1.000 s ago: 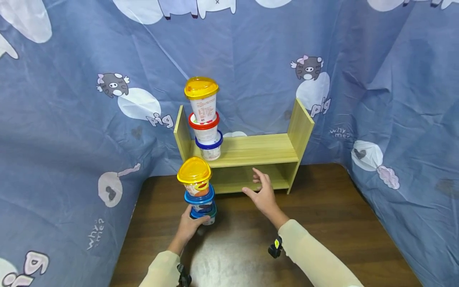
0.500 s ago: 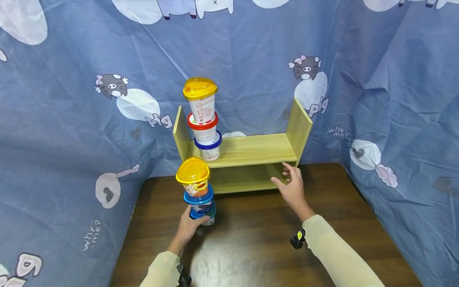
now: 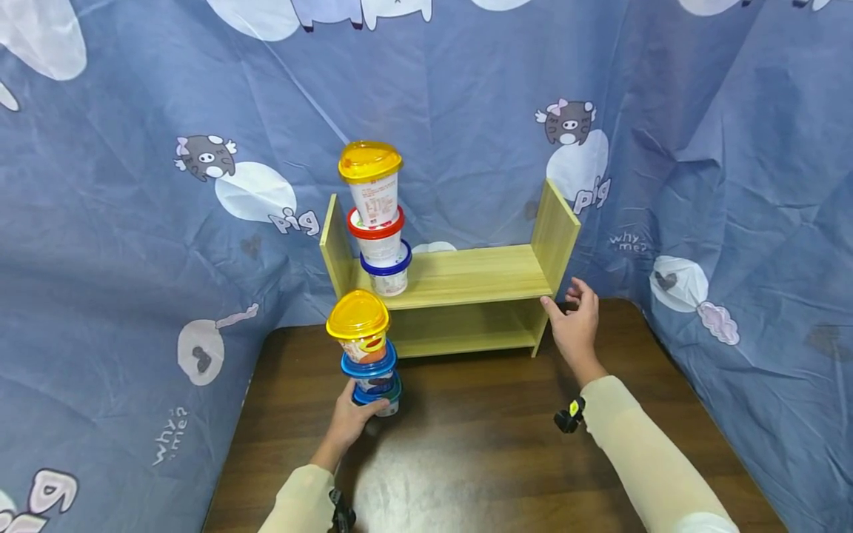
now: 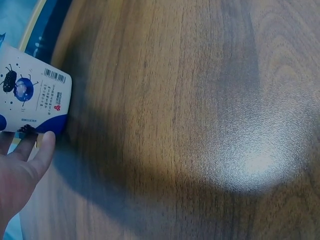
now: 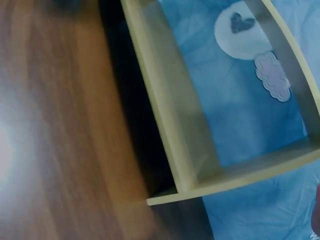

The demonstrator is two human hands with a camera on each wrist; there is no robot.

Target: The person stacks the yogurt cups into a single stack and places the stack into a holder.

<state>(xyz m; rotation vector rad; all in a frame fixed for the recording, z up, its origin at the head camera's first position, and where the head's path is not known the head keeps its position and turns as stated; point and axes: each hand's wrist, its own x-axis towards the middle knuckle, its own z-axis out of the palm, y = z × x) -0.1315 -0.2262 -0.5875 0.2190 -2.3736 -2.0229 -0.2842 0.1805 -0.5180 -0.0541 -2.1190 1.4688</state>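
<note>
In the head view my left hand (image 3: 349, 418) grips the lowest tub (image 3: 388, 406) of a stack, its thumb across the side. That tub has a blue-green lid. On it stand a blue-lidded tub (image 3: 373, 381) and a yellow-lidded tub (image 3: 365, 348). The left wrist view shows a white tub (image 4: 37, 95) with blueberry print above my hand (image 4: 20, 175). My right hand (image 3: 576, 326), holding nothing, is by the right side panel of a small wooden shelf (image 3: 466, 277); whether the thumb touches it, I cannot tell. Only a sliver of that hand enters the right wrist view.
Another stack stands on the shelf's upper board at the left: a yellow-lidded tub (image 3: 376, 200), a red-lidded tub (image 3: 381, 248) and a dark-blue-lidded tub (image 3: 389, 281). The shelf stands at the back of a brown wooden table (image 3: 466, 444). A blue printed cloth (image 3: 453, 111) hangs behind.
My right hand has moved right, from in front of the shelf's lower opening to its right side panel. The left hand and its stack have hardly moved.
</note>
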